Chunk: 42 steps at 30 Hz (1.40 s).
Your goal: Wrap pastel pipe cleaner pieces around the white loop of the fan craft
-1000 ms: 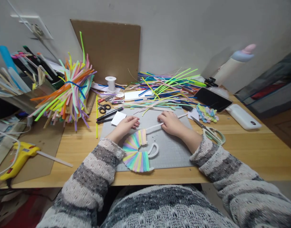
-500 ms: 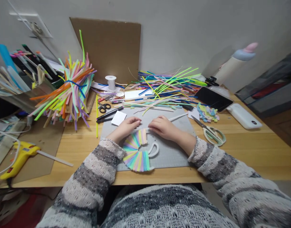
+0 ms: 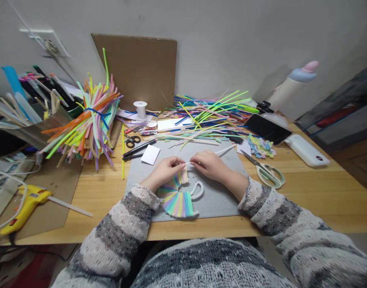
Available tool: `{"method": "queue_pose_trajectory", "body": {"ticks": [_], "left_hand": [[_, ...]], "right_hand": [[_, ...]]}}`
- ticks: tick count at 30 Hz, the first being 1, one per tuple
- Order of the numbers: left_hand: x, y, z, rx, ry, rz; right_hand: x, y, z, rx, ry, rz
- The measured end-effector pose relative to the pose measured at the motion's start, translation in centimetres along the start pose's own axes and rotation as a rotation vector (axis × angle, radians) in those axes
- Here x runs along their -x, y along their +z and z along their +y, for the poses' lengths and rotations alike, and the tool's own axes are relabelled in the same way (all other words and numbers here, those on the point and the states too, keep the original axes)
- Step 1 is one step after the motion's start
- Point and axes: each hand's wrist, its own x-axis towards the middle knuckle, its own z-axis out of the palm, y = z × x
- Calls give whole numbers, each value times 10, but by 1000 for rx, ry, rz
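A curved band of pastel pipe cleaners, striped in pink, yellow, green, blue and purple, lies on the grey cutting mat. White pipe cleaner stems form its inner loop. At the band's upper end, my left hand pinches a white pipe cleaner with thumb and forefinger. Close beside it my right hand grips the same stem, fingers curled. A white length sticks out beyond the right hand. My left hand covers part of the band's left side.
Green-handled scissors and a pile of pastel pieces lie right. Loose pipe cleaners spread along the back, near a white spool. A yellow glue gun, a bundle of pipe cleaners and small black scissors are left.
My left hand has moved right and closed its fingertips on the white pipe cleaner near my right fingertips. The band has shifted slightly right, and the camera view has tilted up a little.
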Motion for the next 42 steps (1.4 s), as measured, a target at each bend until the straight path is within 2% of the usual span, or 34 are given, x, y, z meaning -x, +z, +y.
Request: {"method": "queue_pose_trajectory", "body": {"ticks": [4, 7, 9, 12, 14, 17, 20, 24, 30, 32, 37, 42], "left_hand": [[2, 4, -2, -24, 12, 19], [2, 3, -5, -3, 13, 8], [1, 1, -7, 9, 2, -6], [0, 0, -6, -2, -4, -16], [0, -1, -6, -24, 2, -24], [0, -2, -5, -54, 6, -30], [0, -4, -6, -89, 21, -23], [-1, -5, -6, -127, 37, -28], [-1, -5, -2, -146, 26, -34], [-1, -5, -3, -145, 27, -38], [-1, -5, -4, -134, 41, -40], [-1, -5, -3, -136, 35, -46]], "right_hand": [[-3, -16, -8, 77, 72, -100], [-5, -41, -4, 141, 212, -278], [-7, -59, 9, 185, 312, -428], [-15, -82, 40, 255, 412, -679], [-26, -91, 65, 248, 421, -764], [-48, -94, 97, 222, 392, -637], [-68, -86, 115, 265, 384, -537], [-81, -68, 122, 186, 310, -412], [-82, -44, 130, 111, 274, -214], [-81, -41, 130, 149, 254, -195], [-81, -38, 122, 313, 148, -254], [-85, -37, 116, 344, 242, -269]]}}
